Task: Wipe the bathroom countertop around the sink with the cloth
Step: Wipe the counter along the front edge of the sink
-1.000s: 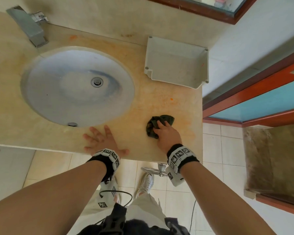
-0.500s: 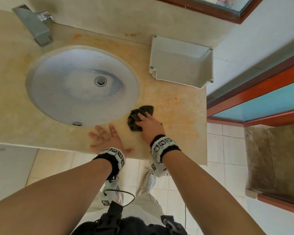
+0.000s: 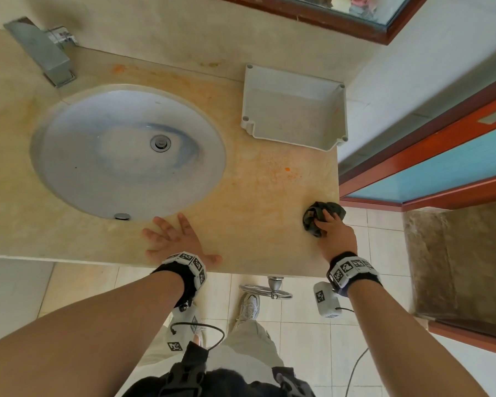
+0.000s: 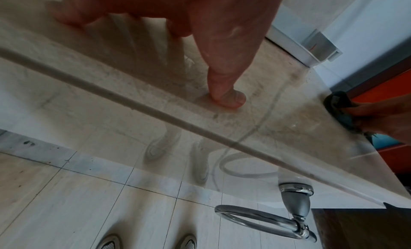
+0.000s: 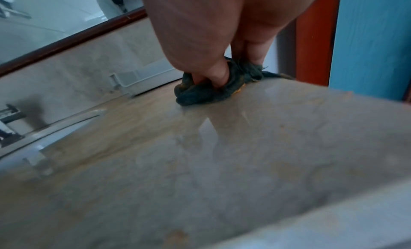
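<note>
Head view: my right hand point(image 3: 337, 234) grips the soft, bunched dark-green cloth point(image 3: 317, 217) at four o'clock on the beige marble tabletop point(image 3: 255, 196), left hand point(image 3: 175, 239) splayed flat.

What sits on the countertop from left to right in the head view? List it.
Faucet → sink → left hand pressed flat on the countertop → white tray → cloth gripped by the right hand at the right edge.

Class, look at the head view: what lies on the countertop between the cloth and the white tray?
Only bare countertop with orange stains; no object sits between the cloth and the white tray. The head view shows this.
</note>
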### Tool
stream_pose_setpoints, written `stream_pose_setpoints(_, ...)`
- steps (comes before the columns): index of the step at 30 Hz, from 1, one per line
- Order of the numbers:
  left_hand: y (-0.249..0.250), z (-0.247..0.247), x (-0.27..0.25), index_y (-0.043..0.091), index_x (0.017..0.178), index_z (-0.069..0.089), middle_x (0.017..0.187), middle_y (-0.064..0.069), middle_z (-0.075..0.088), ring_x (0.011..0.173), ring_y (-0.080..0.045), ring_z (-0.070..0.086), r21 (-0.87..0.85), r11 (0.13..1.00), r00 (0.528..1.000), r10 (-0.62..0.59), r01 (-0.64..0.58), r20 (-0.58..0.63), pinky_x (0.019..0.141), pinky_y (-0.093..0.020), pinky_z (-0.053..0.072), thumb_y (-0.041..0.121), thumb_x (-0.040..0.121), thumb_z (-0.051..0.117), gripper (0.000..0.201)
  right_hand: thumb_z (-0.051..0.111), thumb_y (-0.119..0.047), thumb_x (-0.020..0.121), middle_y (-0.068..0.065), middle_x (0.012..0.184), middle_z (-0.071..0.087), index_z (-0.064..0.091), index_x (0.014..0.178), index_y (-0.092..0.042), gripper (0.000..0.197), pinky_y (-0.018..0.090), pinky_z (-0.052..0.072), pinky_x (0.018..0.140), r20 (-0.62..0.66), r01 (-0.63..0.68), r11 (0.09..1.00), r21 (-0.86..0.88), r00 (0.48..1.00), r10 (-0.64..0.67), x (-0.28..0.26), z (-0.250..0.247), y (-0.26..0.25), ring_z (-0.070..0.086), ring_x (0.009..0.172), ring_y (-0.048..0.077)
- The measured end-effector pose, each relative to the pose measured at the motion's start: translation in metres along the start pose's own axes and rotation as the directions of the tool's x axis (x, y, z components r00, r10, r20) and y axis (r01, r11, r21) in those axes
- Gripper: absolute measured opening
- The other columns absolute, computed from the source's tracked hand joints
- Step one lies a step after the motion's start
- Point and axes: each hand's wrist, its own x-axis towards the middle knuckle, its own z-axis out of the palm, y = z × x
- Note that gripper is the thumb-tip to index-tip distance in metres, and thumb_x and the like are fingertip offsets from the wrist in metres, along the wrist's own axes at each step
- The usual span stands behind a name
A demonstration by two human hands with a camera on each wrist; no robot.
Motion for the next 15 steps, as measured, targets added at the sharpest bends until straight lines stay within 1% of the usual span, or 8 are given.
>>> stream_pose_setpoints(2, 0.002, 0.000, -0.001, 0.019, 0.149, -0.028, 0.150, -0.031, -0.030, 0.139, -0.060, -0.014, 0.009, 1.000, 1.000, -0.001, 0.001, -0.003, 0.108, -0.067, 0.027, 0.082, 0.053, 0.071, 0.152, 0.050, -0.007, 0.091, -0.005, 0.157, 0.030, 0.060, 0.131, -0.028, 0.047, 0.039, 0.032, 0.113, 0.018, 0.025, 1.000, -0.013, 1.000, -0.025, -0.004, 0.002, -0.015, 0.024, 0.146, 0.023)
stream_pose_setpoints(5, 0.003, -0.001, -0.002, 0.019, 0.150, -0.027, 0.151, -0.031, -0.029, 0.139, -0.059, -0.013, 0.009, 1.000, 1.000, -0.007, 0.007, -0.009, 0.109, -0.066, 0.027, 0.081, 0.053, 0.072, 0.152, 0.047, -0.009, 0.091, -0.008, 0.158, 0.027, 0.056, 0.134, -0.033, 0.050, 0.041, 0.033, 0.114, 0.094, 0.192, 0.979, -0.076, 0.978, -0.184, -0.008, 0.009, -0.055, 0.019, 0.147, 0.023)
stream_pose_setpoints(7, 0.003, -0.002, -0.002, 0.019, 0.149, -0.027, 0.151, -0.031, -0.029, 0.140, -0.059, -0.014, 0.004, 1.000, 1.000, -0.011, 0.011, -0.015, 0.109, -0.066, 0.027, 0.080, 0.052, 0.073, 0.152, 0.047, -0.009, 0.090, -0.008, 0.158, 0.026, 0.055, 0.135, -0.034, 0.052, 0.046, 0.034, 0.113, 0.133, 0.315, 0.947, -0.061, 0.943, -0.306, -0.008, 0.015, -0.091, 0.017, 0.148, 0.024)
stream_pose_setpoints(10, 0.002, -0.001, 0.000, 0.021, 0.149, -0.027, 0.152, -0.029, -0.029, 0.140, -0.057, -0.014, -0.010, 1.000, 1.000, -0.012, 0.011, -0.021, 0.109, -0.066, 0.027, 0.079, 0.050, 0.074, 0.153, 0.046, -0.009, 0.093, -0.004, 0.160, 0.022, 0.054, 0.137, -0.028, 0.049, 0.048, 0.036, 0.111, 0.198, 0.482, 0.874, -0.055, 0.864, -0.464, -0.012, 0.019, -0.146, 0.014, 0.148, 0.026)
stream_pose_setpoints(11, 0.001, 0.000, 0.000, 0.022, 0.150, -0.026, 0.152, -0.027, -0.029, 0.140, -0.057, -0.015, -0.018, 1.000, 1.000, -0.013, 0.013, -0.026, 0.109, -0.066, 0.027, 0.079, 0.050, 0.075, 0.153, 0.046, -0.010, 0.094, -0.003, 0.160, 0.020, 0.053, 0.138, -0.027, 0.048, 0.048, 0.037, 0.110, 0.222, 0.522, 0.850, -0.070, 0.839, -0.497, -0.014, 0.020, -0.161, 0.014, 0.148, 0.028)
stream_pose_setpoints(13, 0.001, 0.001, -0.001, 0.023, 0.150, -0.025, 0.154, -0.024, -0.029, 0.141, -0.056, -0.016, -0.024, 1.000, 0.999, -0.014, 0.013, -0.037, 0.108, -0.065, 0.027, 0.078, 0.050, 0.075, 0.152, 0.046, -0.011, 0.095, -0.001, 0.161, 0.018, 0.052, 0.138, -0.024, 0.045, 0.048, 0.038, 0.110, 0.263, 0.565, 0.820, -0.095, 0.809, -0.526, -0.013, 0.019, -0.177, 0.013, 0.148, 0.030)
stream_pose_setpoints(15, 0.002, 0.000, -0.002, 0.025, 0.150, -0.025, 0.154, -0.023, -0.029, 0.141, -0.055, -0.017, -0.020, 1.000, 0.999, -0.018, 0.017, -0.039, 0.109, -0.064, 0.026, 0.078, 0.051, 0.075, 0.151, 0.046, -0.011, 0.096, -0.002, 0.161, 0.018, 0.050, 0.141, -0.024, 0.047, 0.048, 0.037, 0.110, 0.290, 0.590, 0.802, -0.094, 0.787, -0.545, -0.009, 0.016, -0.172, 0.012, 0.148, 0.029)
